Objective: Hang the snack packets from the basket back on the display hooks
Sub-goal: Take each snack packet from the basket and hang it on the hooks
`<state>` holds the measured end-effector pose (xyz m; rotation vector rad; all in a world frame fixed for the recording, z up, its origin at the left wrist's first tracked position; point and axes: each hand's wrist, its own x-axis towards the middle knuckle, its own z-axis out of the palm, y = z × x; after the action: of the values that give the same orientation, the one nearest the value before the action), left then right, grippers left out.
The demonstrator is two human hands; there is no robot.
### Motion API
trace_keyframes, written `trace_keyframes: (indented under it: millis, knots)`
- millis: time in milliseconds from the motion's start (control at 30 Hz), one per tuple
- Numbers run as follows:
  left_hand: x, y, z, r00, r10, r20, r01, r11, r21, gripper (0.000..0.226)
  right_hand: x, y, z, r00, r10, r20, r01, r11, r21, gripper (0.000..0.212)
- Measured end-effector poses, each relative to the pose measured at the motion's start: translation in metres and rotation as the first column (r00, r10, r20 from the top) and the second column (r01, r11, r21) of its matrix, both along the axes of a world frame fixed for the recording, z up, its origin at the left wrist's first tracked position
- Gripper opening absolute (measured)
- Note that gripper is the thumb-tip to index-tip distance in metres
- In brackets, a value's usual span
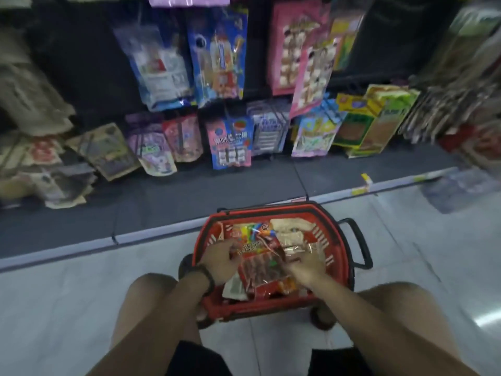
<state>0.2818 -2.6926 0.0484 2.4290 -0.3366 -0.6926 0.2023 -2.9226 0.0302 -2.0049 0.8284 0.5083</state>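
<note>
A red plastic basket stands on the floor between my knees, filled with several snack packets. On top lies a colourful red packet with a clear window. My left hand grips the packet's left edge, fingers curled over it. At its right side my right hand reaches in, fingers curled on the packets, though the blur hides exactly which one it holds. Beige packets lie at the basket's far side. Display hooks on the dark rack hold hanging packets, such as a blue one and a pink one.
A lower row of packets hangs just above a dark base shelf with a pale front edge. Brown paper packets crowd the left. The basket's black handle sticks out to the right. Pale tiled floor lies around me.
</note>
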Motion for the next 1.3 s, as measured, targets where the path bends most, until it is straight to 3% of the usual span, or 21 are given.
trace_keyframes:
  millis: [200, 367, 433, 500, 567, 667, 767, 900, 1033, 1267, 1300]
  knots:
    - [0.002, -0.006, -0.058, 0.987, -0.01, -0.161, 0.034, 0.988, 0.152, 0.031, 0.006, -0.009, -0.05, 0.997, -0.039, -0.069, 0.047, 0.993, 0.112, 0.014]
    - [0.011, -0.017, -0.066, 0.959, 0.123, -0.254, -0.082, 0.983, 0.165, 0.023, 0.021, -0.025, -0.064, 0.985, -0.12, -0.125, 0.152, 0.946, 0.285, 0.016]
    - [0.009, -0.023, -0.082, 0.935, 0.138, -0.327, -0.091, 0.984, 0.155, 0.03, 0.024, -0.02, -0.07, 0.977, -0.127, -0.169, 0.179, 0.923, 0.341, 0.015]
    - [0.004, -0.034, -0.078, 0.908, 0.164, -0.387, -0.119, 0.983, 0.137, 0.037, 0.026, -0.015, -0.078, 0.972, -0.153, -0.181, 0.21, 0.908, 0.363, 0.019]
    - [0.004, -0.041, -0.082, 0.881, 0.205, -0.427, -0.154, 0.977, 0.151, 0.022, 0.026, -0.011, -0.087, 0.963, -0.199, -0.18, 0.255, 0.888, 0.382, 0.021]
    - [0.007, -0.045, -0.091, 0.866, 0.236, -0.441, -0.193, 0.971, 0.14, 0.02, 0.023, -0.007, -0.097, 0.951, -0.262, -0.161, 0.306, 0.868, 0.392, 0.02]
    - [0.01, -0.046, -0.082, 0.844, 0.287, -0.453, -0.255, 0.958, 0.132, 0.023, 0.022, -0.009, -0.096, 0.949, -0.266, -0.171, 0.314, 0.862, 0.399, 0.009]
    - [0.008, -0.039, -0.077, 0.795, 0.355, -0.492, -0.393, 0.919, 0.03, 0.023, 0.02, -0.015, -0.076, 0.962, -0.24, -0.129, 0.273, 0.863, 0.425, 0.008]
    - [0.006, -0.028, -0.069, 0.694, 0.43, -0.577, -0.594, 0.795, -0.124, 0.043, 0.011, -0.018, -0.05, 0.969, -0.245, -0.046, 0.237, 0.85, 0.471, 0.018]
    - [0.011, -0.035, -0.001, 0.835, 0.217, -0.506, -0.475, 0.748, -0.463, 0.041, -0.001, -0.028, 0.006, 0.937, -0.314, 0.157, 0.181, 0.815, 0.55, 0.051]
    - [0.011, -0.038, 0.015, 0.854, 0.19, -0.484, -0.444, 0.752, -0.488, 0.035, -0.003, -0.029, 0.023, 0.93, -0.3, 0.212, 0.14, 0.823, 0.55, 0.045]
